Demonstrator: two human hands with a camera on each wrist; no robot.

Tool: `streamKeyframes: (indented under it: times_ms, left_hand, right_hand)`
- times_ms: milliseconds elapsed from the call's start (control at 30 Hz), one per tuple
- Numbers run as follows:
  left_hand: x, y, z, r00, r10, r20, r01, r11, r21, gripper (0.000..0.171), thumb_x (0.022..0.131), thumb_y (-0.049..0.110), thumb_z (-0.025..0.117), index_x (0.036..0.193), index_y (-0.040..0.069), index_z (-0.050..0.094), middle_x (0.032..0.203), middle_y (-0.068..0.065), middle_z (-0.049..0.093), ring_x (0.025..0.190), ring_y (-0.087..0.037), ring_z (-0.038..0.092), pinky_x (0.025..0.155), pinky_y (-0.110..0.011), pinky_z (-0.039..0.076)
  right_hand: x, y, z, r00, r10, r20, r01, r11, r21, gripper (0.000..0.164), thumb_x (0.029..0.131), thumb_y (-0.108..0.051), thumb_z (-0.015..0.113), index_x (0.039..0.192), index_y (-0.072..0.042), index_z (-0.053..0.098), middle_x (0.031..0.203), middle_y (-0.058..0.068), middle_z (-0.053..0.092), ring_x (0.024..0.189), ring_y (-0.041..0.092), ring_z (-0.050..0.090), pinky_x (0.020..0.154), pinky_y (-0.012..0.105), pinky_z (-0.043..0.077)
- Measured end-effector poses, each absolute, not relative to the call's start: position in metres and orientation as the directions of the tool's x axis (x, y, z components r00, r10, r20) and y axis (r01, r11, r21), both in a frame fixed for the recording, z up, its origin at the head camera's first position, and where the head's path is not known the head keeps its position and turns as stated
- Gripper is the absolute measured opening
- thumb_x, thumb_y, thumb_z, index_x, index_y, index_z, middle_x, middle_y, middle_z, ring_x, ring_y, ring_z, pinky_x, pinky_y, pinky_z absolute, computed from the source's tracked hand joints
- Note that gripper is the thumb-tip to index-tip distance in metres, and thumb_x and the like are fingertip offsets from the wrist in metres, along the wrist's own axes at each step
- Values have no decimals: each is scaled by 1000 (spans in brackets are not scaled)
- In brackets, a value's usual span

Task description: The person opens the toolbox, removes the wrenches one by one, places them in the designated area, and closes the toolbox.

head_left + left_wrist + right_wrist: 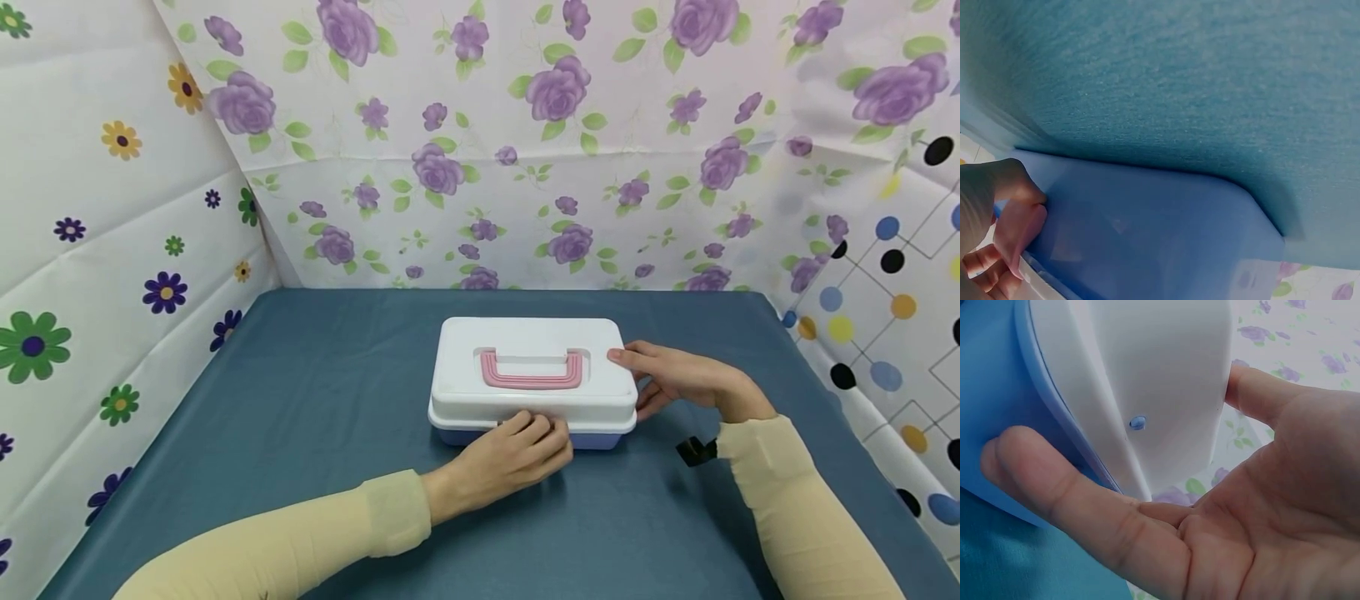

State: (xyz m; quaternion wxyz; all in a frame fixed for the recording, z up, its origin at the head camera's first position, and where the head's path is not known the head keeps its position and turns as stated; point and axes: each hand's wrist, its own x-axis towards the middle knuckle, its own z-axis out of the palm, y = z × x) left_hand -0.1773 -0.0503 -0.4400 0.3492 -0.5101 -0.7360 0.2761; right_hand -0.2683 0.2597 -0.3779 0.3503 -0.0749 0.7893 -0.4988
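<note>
A storage box (525, 408) with a white lid, a blue base and a pink folding handle (532, 380) sits closed on the table. My left hand (502, 462) is at the middle of its front. In the left wrist view, the thumb and curled fingers pinch a pink latch (1019, 231) at the lid's rim. At the right end of the box, my right hand (678, 379) holds on, its thumb on the lid's top edge. Its fingers (1041, 465) reach over the blue base, lower down, in the right wrist view. A small blue peg (1138, 422) shows in the lid's end.
Blue-grey cloth (322, 375) covers the table. A purple-flowered sheet (480, 167) stands behind it, with patterned sheets at both sides. A small black object (696, 451) is at the right sleeve's cuff.
</note>
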Motion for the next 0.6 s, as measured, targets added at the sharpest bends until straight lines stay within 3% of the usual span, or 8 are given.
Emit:
streamKeyframes:
  times_ms: [600]
  left_hand:
    - [-175, -47, -443, -253, 935, 250, 532, 350, -771, 21, 112, 22, 47, 130, 17, 56, 127, -6, 55, 98, -19, 47, 83, -31, 44]
  right_hand:
    - [-267, 260, -378, -743, -487, -460, 225, 465, -856, 80, 109, -51, 48, 160, -1, 13, 127, 23, 57, 92, 37, 72, 82, 48, 63]
